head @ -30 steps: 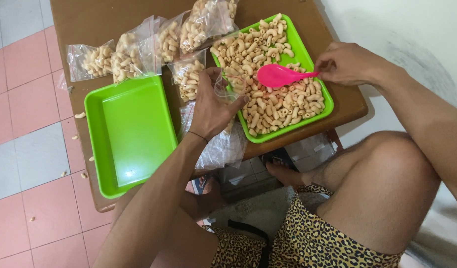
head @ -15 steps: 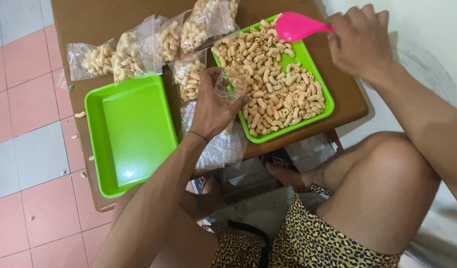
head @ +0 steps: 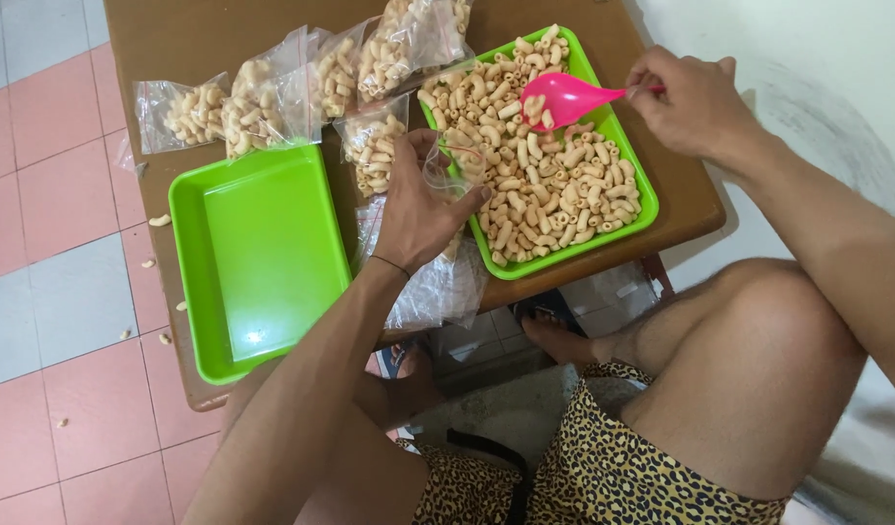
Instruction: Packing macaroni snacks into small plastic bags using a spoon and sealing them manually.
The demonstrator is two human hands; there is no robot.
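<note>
The right hand (head: pixel 686 102) pinches the thin handle of a pink plastic spoon (head: pixel 564 97), fingers closed round its end. The bowl of the spoon points away from that hand toward the person's left and carries a few pieces of macaroni-shaped snack; it hangs over the far half of the filled green tray (head: pixel 618 228). That tray lies directly under and just below the right hand and is covered with a loose heap of pale elbow-shaped snack pieces (head: pixel 540 190).

The left hand (head: pixel 418 214) is closed on a small clear plastic bag (head: pixel 447 165), thumb and fingers gathering its mouth; the bag's opening sits just beyond the fingertips, at the near-left edge of the filled tray. Whether the bag already holds any pieces cannot be told.

Beneath the left wrist lies a stack of clear unfilled bags (head: pixel 433 287), hanging over the front edge of the brown surface (head: pixel 200 44). To the outer side of the left hand, just beside it, sits a second green tray (head: pixel 258 253). Beyond the left hand, a row of filled snack bags (head: pixel 263 102) lies across the surface, touching one another. A few stray pieces lie on the tiled floor (head: pixel 59 292) beside the surface.
</note>
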